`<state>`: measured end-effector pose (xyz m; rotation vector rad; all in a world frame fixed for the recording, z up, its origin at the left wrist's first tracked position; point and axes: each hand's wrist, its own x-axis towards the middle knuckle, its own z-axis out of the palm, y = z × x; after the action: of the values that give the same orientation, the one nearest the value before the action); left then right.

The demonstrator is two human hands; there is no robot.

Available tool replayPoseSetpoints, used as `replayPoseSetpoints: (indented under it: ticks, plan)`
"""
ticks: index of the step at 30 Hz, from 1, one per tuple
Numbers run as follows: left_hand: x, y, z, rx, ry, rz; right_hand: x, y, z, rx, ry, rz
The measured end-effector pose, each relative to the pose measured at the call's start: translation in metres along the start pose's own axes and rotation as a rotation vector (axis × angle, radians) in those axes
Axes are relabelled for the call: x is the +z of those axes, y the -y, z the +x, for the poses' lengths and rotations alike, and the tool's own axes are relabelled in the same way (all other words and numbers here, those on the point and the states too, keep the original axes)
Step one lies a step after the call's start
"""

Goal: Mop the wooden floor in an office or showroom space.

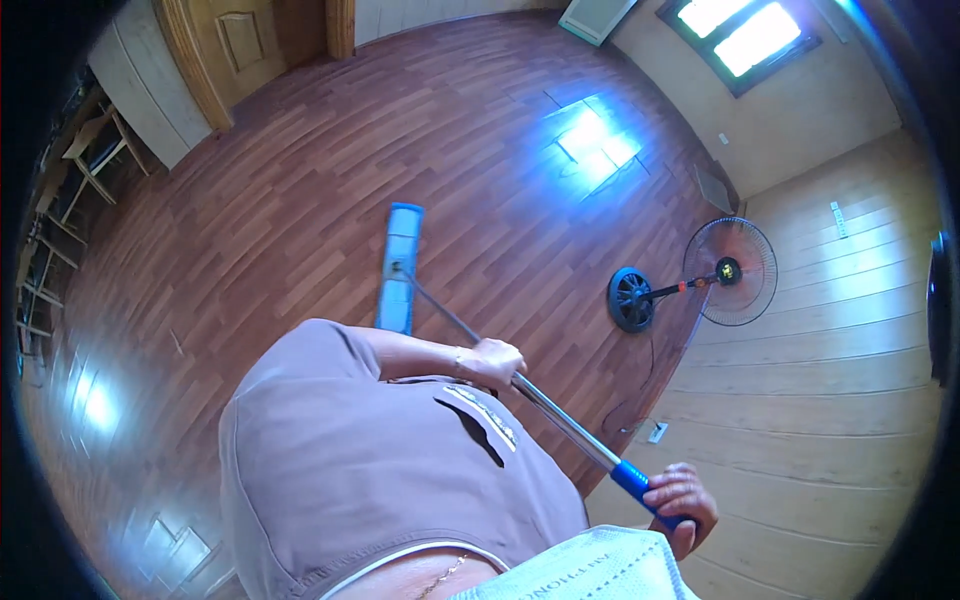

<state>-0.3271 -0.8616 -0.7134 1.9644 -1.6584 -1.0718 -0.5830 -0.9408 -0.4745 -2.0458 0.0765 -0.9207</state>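
A flat mop with a long light-blue head (402,262) lies on the wooden floor ahead of me, left of the middle. Its metal pole (565,425) slants from the head down to the right, past my body. Partway along the pole, my left hand (495,362) is wrapped round it, the forearm crossing in front of my chest. At the pole's upper end is a blue grip (632,482), and my right hand (685,505) is closed round that end. Part of the mop head's near end is close to my left sleeve in the picture.
A standing fan (730,271) with a round black base (632,299) stands to the right, its cable trailing along the wall to a socket (657,432). Several chairs (95,155) line the left side. A wooden door (240,45) is at the far left, a window (745,40) far right.
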Motion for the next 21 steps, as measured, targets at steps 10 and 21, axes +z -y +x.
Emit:
replayPoseSetpoints:
  ticks: [10,21]
  plan:
    - [0.030,-0.119,0.214,0.568,-0.254,0.065,-0.153,-0.110,-0.040,0.009,0.406,-0.216]
    - [0.014,-0.054,0.379,0.432,-0.258,0.218,-0.074,-0.199,0.018,0.315,-0.093,-0.258]
